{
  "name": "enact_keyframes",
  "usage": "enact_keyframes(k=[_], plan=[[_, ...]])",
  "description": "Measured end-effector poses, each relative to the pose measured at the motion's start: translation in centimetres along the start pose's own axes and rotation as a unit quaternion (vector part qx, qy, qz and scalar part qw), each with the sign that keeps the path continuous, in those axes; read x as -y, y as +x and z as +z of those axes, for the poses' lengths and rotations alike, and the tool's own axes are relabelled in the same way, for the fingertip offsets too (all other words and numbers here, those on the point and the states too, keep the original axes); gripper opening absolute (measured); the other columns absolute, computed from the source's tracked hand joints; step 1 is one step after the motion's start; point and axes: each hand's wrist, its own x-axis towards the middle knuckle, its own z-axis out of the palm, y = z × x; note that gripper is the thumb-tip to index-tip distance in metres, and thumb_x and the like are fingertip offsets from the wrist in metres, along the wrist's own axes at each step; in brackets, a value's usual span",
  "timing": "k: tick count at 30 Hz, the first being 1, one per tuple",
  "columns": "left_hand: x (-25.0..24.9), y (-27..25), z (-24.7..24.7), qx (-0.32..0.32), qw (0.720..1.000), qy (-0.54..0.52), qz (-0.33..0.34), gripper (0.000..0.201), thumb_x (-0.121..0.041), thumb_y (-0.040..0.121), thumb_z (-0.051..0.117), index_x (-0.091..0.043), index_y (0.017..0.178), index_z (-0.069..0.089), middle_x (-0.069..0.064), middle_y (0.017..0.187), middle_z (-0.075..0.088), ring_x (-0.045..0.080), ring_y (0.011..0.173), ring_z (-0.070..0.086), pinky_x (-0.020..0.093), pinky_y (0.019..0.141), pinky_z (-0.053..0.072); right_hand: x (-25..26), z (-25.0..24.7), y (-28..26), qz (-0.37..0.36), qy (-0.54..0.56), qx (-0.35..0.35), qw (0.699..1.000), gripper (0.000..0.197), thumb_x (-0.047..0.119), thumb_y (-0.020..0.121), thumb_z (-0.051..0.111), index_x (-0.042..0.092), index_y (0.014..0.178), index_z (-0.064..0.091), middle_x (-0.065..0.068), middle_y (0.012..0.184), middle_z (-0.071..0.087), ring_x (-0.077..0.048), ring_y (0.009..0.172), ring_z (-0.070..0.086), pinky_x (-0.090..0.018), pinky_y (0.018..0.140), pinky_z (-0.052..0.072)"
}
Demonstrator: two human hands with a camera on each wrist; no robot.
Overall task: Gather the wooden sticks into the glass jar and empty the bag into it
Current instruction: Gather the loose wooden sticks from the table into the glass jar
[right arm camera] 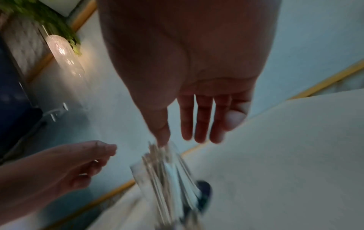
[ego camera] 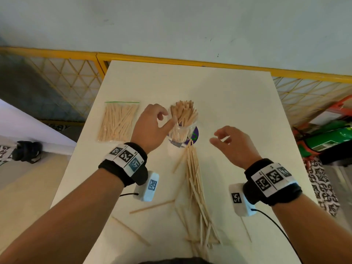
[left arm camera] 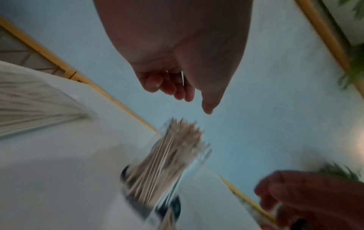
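Both my hands are empty, fingers loosely curled: left hand [ego camera: 150, 126] beside the jar [ego camera: 182, 133], right hand [ego camera: 233, 143] clear. Next I should pinch the loose sticks [ego camera: 196, 187] together, ends aligned, sparing the bag [ego camera: 117, 121].

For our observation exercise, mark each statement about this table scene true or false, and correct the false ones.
1. The glass jar already holds wooden sticks. True.
2. The bag lies to the right of the jar. False: it lies to the jar's left, flat on the table.
3. The bag is empty. False: it is full of sticks, and its green-edged top looks closed.
4. Loose sticks lie on the table between the jar and the person. True.
5. The right hand grips a bundle of sticks. False: it holds nothing, its fingers loosely curled, to the jar's right.
6. The left hand is close beside the jar. True.
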Motion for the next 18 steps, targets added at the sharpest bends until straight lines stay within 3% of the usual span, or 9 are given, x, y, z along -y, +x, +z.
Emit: enact_keyframes(k=[2,4,5,7,10,13,18], plan=[[1.1,-2.9,1.6,0.069,0.997,-0.005,-0.041,0.041,-0.049,0.079,0.07,-0.015,0.099,0.059,-0.002,0.091,0.053,0.001,0.072,0.048,0.015,0.067,0.038,-3.4,0.7,-4.1,0.094,-0.066,0.075,0.991,0.06,0.056,0.074,0.07,0.018,0.119,0.057,-0.002,0.117,0.058,-0.017,0.098,0.056,-0.029,0.084,0.046],[1.8,-5.2,4.0,0.171,0.98,0.028,-0.096,0.069,-0.071,0.069,0.061,-0.017,0.112,0.058,0.002,0.107,0.055,0.015,0.095,0.053,0.03,0.085,0.044,-6.2,1.7,-8.4,0.183,-0.117,0.134,0.967,0.093,0.07,0.061,0.071,0.014,0.132,0.046,-0.007,0.131,0.048,-0.024,0.117,0.048,-0.038,0.098,0.044],[2.1,-5.9,5.5,0.209,0.969,0.07,-0.11,0.08,-0.079,0.064,0.053,-0.02,0.118,0.056,0.004,0.114,0.056,0.022,0.105,0.051,0.036,0.092,0.042,-7.1,2.3,-10.3,0.216,-0.131,0.149,0.956,0.105,0.074,0.056,0.07,0.013,0.137,0.04,-0.009,0.136,0.042,-0.027,0.124,0.043,-0.041,0.102,0.042],[1.7,-6.6,8.1,0.23,0.954,0.149,-0.123,0.091,-0.085,0.06,0.043,-0.02,0.122,0.052,0.012,0.119,0.056,0.032,0.111,0.048,0.042,0.094,0.037,-8.2,3.7,-13.4,0.244,-0.138,0.142,0.949,0.116,0.076,0.052,0.071,0.014,0.141,0.031,-0.008,0.138,0.033,-0.029,0.128,0.035,-0.044,0.101,0.042],[-0.5,-6.8,9.8,0.218,0.951,0.171,-0.136,0.092,-0.076,0.069,0.055,-0.013,0.135,0.043,0.017,0.134,0.042,0.037,0.119,0.041,0.044,0.099,0.039,-8.2,5.7,-15.8,0.254,-0.122,0.094,0.955,0.115,0.071,0.055,0.074,0.013,0.141,0.026,-0.008,0.136,0.03,-0.03,0.127,0.033,-0.043,0.098,0.043],[-2.1,-7.3,11.1,0.252,0.945,0.164,-0.128,0.084,-0.055,0.083,0.061,-0.006,0.145,0.03,0.017,0.147,0.029,0.037,0.129,0.036,0.043,0.103,0.039,-7.3,7.5,-16.1,0.24,-0.086,0.066,0.965,0.107,0.065,0.061,0.074,0.01,0.14,0.028,-0.008,0.134,0.032,-0.03,0.123,0.038,-0.039,0.097,0.043],[-3.6,-9.3,12.3,0.276,0.945,0.143,-0.105,0.053,-0.03,0.093,0.057,-0.002,0.134,0.038,0.018,0.134,0.044,0.033,0.117,0.055,0.037,0.091,0.045,-4.8,10.1,-15.2,0.196,-0.092,0.082,0.973,0.105,0.066,0.062,0.072,0.008,0.139,0.03,-0.008,0.134,0.033,-0.029,0.12,0.041,-0.037,0.099,0.043]])
